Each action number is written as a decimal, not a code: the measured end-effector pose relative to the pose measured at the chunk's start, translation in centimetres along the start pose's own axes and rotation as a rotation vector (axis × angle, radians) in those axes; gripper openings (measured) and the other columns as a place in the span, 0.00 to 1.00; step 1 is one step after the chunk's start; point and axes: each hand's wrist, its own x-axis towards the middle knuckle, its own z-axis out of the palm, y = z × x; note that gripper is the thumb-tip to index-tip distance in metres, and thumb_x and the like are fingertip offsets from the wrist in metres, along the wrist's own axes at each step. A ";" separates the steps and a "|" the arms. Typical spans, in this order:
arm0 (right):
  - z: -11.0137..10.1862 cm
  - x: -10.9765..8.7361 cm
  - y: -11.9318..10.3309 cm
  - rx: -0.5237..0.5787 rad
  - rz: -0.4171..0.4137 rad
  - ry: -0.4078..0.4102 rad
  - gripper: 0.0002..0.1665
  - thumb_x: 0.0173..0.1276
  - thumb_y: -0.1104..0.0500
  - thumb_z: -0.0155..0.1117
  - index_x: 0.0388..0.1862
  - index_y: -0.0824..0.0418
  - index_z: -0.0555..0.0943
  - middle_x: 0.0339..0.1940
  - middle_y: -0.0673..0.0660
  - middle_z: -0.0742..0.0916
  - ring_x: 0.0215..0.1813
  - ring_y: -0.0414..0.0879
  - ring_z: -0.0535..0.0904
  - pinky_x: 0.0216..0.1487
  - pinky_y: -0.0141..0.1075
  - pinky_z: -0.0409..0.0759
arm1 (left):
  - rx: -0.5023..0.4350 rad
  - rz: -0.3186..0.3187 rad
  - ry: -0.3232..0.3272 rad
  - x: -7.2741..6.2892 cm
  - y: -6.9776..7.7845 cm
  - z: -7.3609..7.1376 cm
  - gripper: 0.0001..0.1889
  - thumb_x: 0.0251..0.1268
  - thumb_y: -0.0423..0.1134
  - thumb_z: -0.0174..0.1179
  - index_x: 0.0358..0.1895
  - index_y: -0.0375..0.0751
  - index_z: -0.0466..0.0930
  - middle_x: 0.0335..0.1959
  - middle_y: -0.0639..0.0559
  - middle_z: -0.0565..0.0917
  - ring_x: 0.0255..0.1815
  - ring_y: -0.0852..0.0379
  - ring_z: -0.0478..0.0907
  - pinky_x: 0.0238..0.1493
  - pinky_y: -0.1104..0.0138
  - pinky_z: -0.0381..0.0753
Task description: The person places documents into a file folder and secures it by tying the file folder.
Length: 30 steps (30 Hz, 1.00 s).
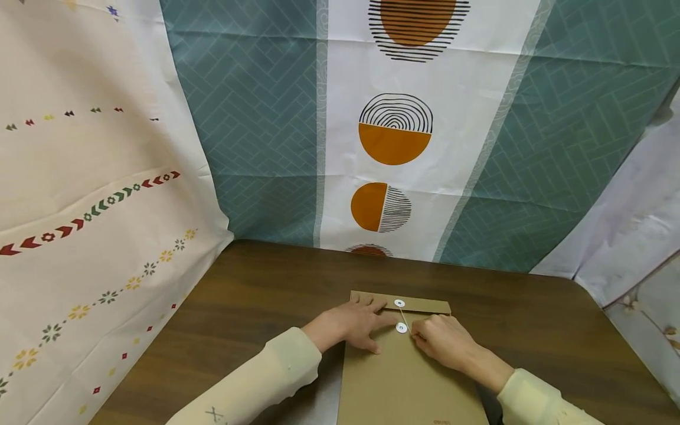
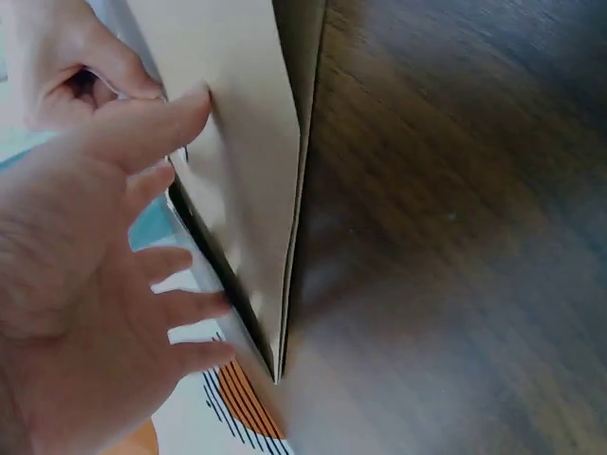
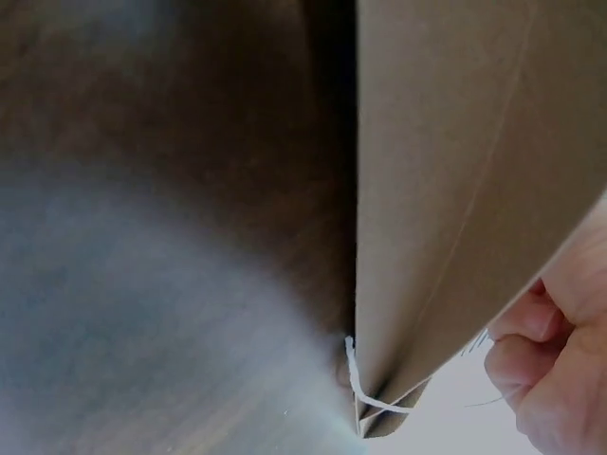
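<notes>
A brown string-tie document envelope (image 1: 409, 378) lies on the table, its flap (image 1: 427, 306) folded down at the far end. One white button (image 1: 399, 303) sits on the flap and a second white button (image 1: 401, 327) just below it on the body. With fingers spread, my left hand (image 1: 353, 323) rests on the envelope's upper left part, over the flap. Curled fingers of my right hand (image 1: 446, 342) pinch a thin string (image 1: 405, 319) that runs from the upper button past the lower one. In the right wrist view, a white cord (image 3: 365, 396) hangs at the envelope's corner.
The dark wooden table (image 1: 265, 283) extends to both sides of the envelope. Behind it hangs a green and white patterned curtain (image 1: 255, 147); a cream embroidered cloth (image 1: 106, 236) hangs at the left, and a pale cloth (image 1: 627, 236) at the right.
</notes>
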 end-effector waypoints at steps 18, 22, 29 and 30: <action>0.3 0.0 -0.5 -0.105 0.069 0.008 0.25 0.57 0.68 0.69 0.16 0.48 0.65 0.14 0.39 0.63 0.18 0.33 0.55 0.17 0.32 0.57 | 0.279 -0.009 0.220 1.7 2.7 0.7 0.21 0.76 0.58 0.55 0.68 0.69 0.73 0.46 0.55 0.83 0.44 0.57 0.82 0.43 0.64 0.79; 0.2 -0.1 -0.4 -0.096 0.036 0.014 0.26 0.57 0.69 0.69 0.16 0.48 0.65 0.14 0.39 0.63 0.19 0.33 0.54 0.17 0.31 0.57 | 0.356 -0.077 0.179 1.8 3.4 0.8 0.22 0.77 0.61 0.51 0.70 0.75 0.70 0.53 0.54 0.80 0.46 0.55 0.81 0.41 0.63 0.78; -0.1 -0.2 -0.4 -0.094 -0.019 0.021 0.25 0.59 0.68 0.71 0.16 0.48 0.68 0.13 0.39 0.65 0.19 0.32 0.56 0.18 0.32 0.59 | 0.413 -0.127 0.150 2.1 4.2 0.9 0.22 0.77 0.64 0.46 0.71 0.77 0.67 0.54 0.54 0.78 0.43 0.52 0.81 0.40 0.63 0.77; -0.1 -0.2 -0.4 -0.088 -0.027 0.016 0.24 0.60 0.68 0.72 0.17 0.48 0.68 0.13 0.39 0.65 0.19 0.32 0.56 0.18 0.31 0.59 | 0.408 -0.124 0.150 2.1 4.2 0.9 0.22 0.77 0.64 0.46 0.70 0.77 0.67 0.54 0.54 0.78 0.43 0.52 0.81 0.41 0.63 0.78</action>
